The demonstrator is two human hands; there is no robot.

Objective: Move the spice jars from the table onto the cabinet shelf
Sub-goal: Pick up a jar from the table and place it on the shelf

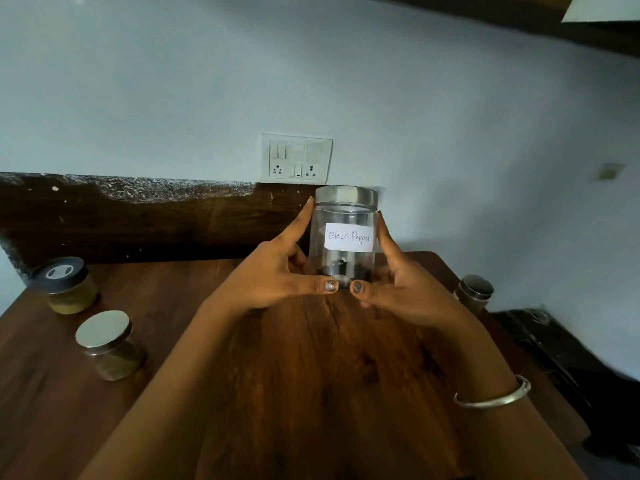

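Note:
A clear jar (343, 216) with a silver lid and a white label reading "Black Pepper" stands upright at the far middle of the wooden table (311, 358), dark peppercorns at its bottom. My left hand (277, 271) presses its left side and my right hand (398, 285) its right side, thumbs meeting at the base. On the left stand a black-lidded jar (67, 285) of yellowish powder and a silver-lidded jar (109, 344) of brownish spice. A small metal-lidded jar (474, 292) sits at the table's right edge. No cabinet shelf is clearly visible.
A pale wall with a switch and socket plate (297, 157) rises behind the table, above a dark wooden backboard (138, 220). A dark wooden edge (519, 19) runs across the top right. Dark furniture (554, 348) lies low to the right of the table.

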